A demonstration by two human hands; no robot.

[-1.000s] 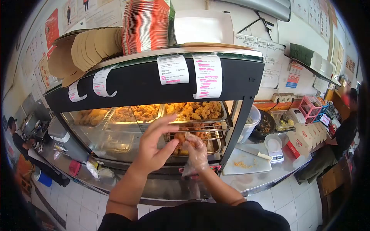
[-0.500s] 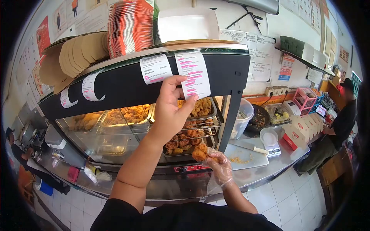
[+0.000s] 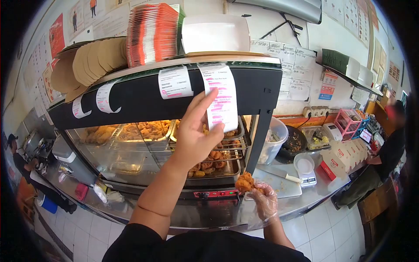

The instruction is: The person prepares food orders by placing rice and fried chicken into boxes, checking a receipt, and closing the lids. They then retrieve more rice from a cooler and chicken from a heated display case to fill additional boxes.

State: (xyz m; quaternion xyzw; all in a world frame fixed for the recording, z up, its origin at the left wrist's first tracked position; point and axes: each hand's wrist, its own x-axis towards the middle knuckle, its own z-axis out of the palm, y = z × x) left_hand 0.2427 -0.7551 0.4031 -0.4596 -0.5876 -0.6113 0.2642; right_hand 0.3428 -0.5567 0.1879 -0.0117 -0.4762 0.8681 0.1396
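Observation:
My bare left hand [image 3: 198, 131] is raised before the warming cabinet [image 3: 144, 98]. It holds the left side of a long paper receipt [image 3: 223, 102] streaked with pink marker. Index fingertip and thumb lie on the paper's front, and the other fingers are partly hidden. Low on the right, my right hand [image 3: 265, 201], in a clear plastic glove, grips a piece of fried chicken [image 3: 245, 182]. Behind my left forearm, trays of fried chicken [image 3: 146, 130] sit inside the lit cabinet. A shorter receipt [image 3: 175, 81] hangs beside the long one.
On the right are a cutting board [image 3: 281, 185] with a knife [image 3: 283, 175], a scale [image 3: 308, 180], a dark pan [image 3: 292, 142] and food boxes [image 3: 340, 159]. One person [image 3: 388, 153] stands at right, another [image 3: 24, 163] at far left. Stacked cartons [image 3: 152, 35] top the cabinet.
My right hand has moved slightly right and down with the chicken. My left hand stays at the long receipt, its index finger now straighter across the paper's front. The view has shifted slightly.

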